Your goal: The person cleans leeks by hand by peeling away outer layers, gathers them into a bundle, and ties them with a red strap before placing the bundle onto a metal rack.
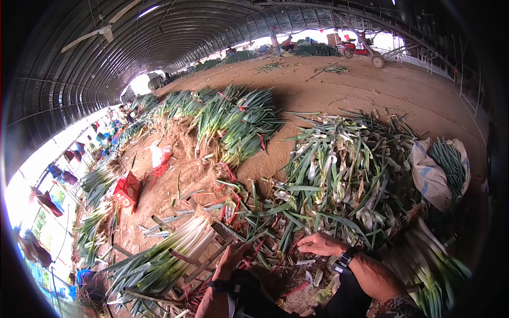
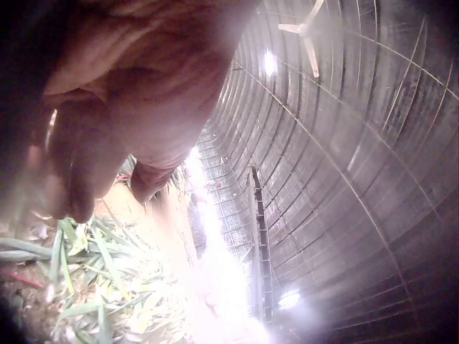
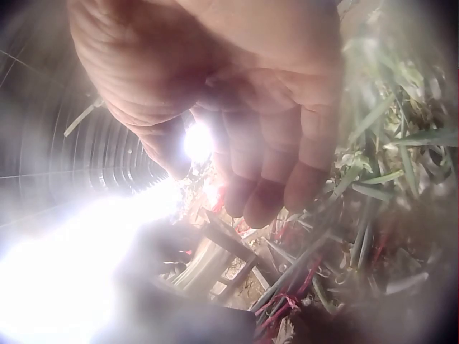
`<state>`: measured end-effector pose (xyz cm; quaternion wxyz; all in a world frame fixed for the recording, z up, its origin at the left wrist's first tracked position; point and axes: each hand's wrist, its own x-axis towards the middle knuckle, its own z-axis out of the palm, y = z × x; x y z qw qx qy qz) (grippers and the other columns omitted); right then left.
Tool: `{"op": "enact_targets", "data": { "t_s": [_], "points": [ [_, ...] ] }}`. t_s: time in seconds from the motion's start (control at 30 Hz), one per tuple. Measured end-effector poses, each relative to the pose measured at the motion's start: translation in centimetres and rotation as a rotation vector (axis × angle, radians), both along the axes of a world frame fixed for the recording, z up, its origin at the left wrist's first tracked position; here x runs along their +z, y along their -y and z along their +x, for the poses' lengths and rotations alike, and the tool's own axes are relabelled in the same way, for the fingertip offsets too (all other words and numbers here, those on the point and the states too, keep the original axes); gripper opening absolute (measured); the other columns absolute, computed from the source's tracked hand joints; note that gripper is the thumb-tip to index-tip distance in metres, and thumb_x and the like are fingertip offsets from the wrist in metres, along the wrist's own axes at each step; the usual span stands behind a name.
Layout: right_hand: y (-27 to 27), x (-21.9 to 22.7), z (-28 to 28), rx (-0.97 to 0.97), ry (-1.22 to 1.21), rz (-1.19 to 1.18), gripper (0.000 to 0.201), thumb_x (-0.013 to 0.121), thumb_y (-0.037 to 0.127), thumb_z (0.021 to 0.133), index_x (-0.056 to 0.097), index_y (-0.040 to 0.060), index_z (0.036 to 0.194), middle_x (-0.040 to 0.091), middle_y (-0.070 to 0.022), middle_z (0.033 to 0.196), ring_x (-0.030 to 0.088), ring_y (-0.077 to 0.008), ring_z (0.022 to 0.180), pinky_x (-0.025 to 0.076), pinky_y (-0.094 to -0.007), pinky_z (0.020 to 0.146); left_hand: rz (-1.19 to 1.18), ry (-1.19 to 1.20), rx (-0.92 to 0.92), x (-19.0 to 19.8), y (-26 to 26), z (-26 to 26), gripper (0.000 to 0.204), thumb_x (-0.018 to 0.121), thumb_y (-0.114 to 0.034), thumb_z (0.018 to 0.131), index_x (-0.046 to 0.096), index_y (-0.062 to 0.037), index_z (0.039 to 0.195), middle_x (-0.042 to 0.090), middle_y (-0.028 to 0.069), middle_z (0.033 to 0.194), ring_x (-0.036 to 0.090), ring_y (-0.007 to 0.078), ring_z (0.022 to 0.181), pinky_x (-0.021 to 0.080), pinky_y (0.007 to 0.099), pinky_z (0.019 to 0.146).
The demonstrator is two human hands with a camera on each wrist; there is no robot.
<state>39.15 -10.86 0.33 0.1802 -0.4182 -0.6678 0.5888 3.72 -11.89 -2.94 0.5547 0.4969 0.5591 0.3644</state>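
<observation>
My left hand (image 1: 233,258) hangs beside a wooden rack (image 1: 184,258) with bent fingers and nothing visible in them. Across that rack lies a bunch of leeks (image 1: 185,238), white ends pointing away and green leaves toward the lower left. To the right, my right hand (image 1: 322,244) reaches inward over scattered leaves, palm down. The right wrist view shows its fingers (image 3: 269,172) loosely bent, with a gap to the thumb and nothing between. Red twine (image 3: 287,301) lies tangled below it. In the left wrist view, the left thumb (image 2: 149,179) stands apart from the fingers.
A tall heap of stripped leek leaves (image 1: 339,175) rises ahead of my right hand. More leeks (image 1: 424,252) lie at the lower right, near a white sack (image 1: 432,180) of greens. Tied leek bundles (image 1: 238,124) and a red box (image 1: 127,190) stand farther off on the dirt floor.
</observation>
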Motion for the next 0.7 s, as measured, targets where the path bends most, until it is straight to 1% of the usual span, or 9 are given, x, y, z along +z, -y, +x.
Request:
{"op": "enact_targets", "data": {
  "t_s": [0.2, 0.37, 0.47, 0.5, 0.6, 0.7],
  "points": [
    [-0.1, -0.3, 0.0, 0.010, 0.028, 0.040, 0.056, 0.066, 0.043, 0.094, 0.063, -0.0056, 0.122, 0.073, -0.0109, 0.100, 0.070, -0.0139, 0.085, 0.055, -0.0294, 0.077, -0.056, 0.018, 0.016, 0.4, 0.1, 0.3, 0.034, 0.059, -0.029, 0.099, 0.069, 0.0040, 0.102, 0.072, 0.0076, 0.086, 0.068, 0.0142, 0.074, 0.055, 0.0274, 0.066],
    [-0.2, -0.6, -0.1, 0.021, 0.049, 0.083, 0.055, 0.066, 0.043, 0.094, 0.064, -0.0049, 0.122, 0.073, -0.0113, 0.101, 0.071, -0.0138, 0.083, 0.055, -0.0292, 0.076, -0.030, 0.020, 0.007, 0.5, 0.3, 0.3, 0.033, 0.058, -0.028, 0.099, 0.069, 0.0032, 0.101, 0.072, 0.0077, 0.087, 0.068, 0.0142, 0.075, 0.055, 0.0273, 0.067],
    [-0.4, -1.4, -0.1, 0.028, 0.062, 0.154, 0.055, 0.066, 0.043, 0.094, 0.064, -0.0048, 0.121, 0.073, -0.0113, 0.100, 0.071, -0.0141, 0.081, 0.056, -0.0292, 0.076, -0.014, 0.037, -0.001, 0.4, 0.3, 0.2, 0.033, 0.057, -0.028, 0.099, 0.069, 0.0030, 0.101, 0.071, 0.0072, 0.086, 0.068, 0.0139, 0.074, 0.055, 0.0272, 0.066],
    [-0.4, -1.4, -0.1, 0.021, 0.051, 0.128, 0.054, 0.066, 0.043, 0.094, 0.064, -0.0048, 0.121, 0.073, -0.0114, 0.101, 0.071, -0.0143, 0.081, 0.056, -0.0292, 0.076, -0.005, 0.042, -0.004, 0.4, 0.3, 0.2, 0.033, 0.057, -0.028, 0.099, 0.069, 0.0029, 0.101, 0.071, 0.0070, 0.085, 0.067, 0.0137, 0.073, 0.055, 0.0272, 0.066],
    [-0.2, -1.1, -0.1, 0.002, 0.023, 0.071, 0.053, 0.066, 0.041, 0.094, 0.065, -0.0047, 0.120, 0.073, -0.0120, 0.101, 0.071, -0.0146, 0.081, 0.056, -0.0289, 0.076, -0.087, 0.033, -0.054, 0.3, 0.1, -0.3, 0.035, 0.054, -0.027, 0.102, 0.064, 0.0048, 0.111, 0.072, 0.0111, 0.095, 0.071, 0.0179, 0.084, 0.054, 0.0281, 0.078],
    [-0.1, -1.1, -0.1, -0.009, 0.018, 0.067, 0.051, 0.066, 0.040, 0.094, 0.066, -0.0041, 0.119, 0.074, -0.0126, 0.101, 0.072, -0.0151, 0.082, 0.056, -0.0287, 0.077, -0.026, 0.041, -0.010, 0.3, 0.2, 0.1, 0.034, 0.057, -0.029, 0.100, 0.069, 0.0026, 0.100, 0.071, 0.0075, 0.084, 0.067, 0.0136, 0.070, 0.055, 0.0277, 0.062]
  ]
}}
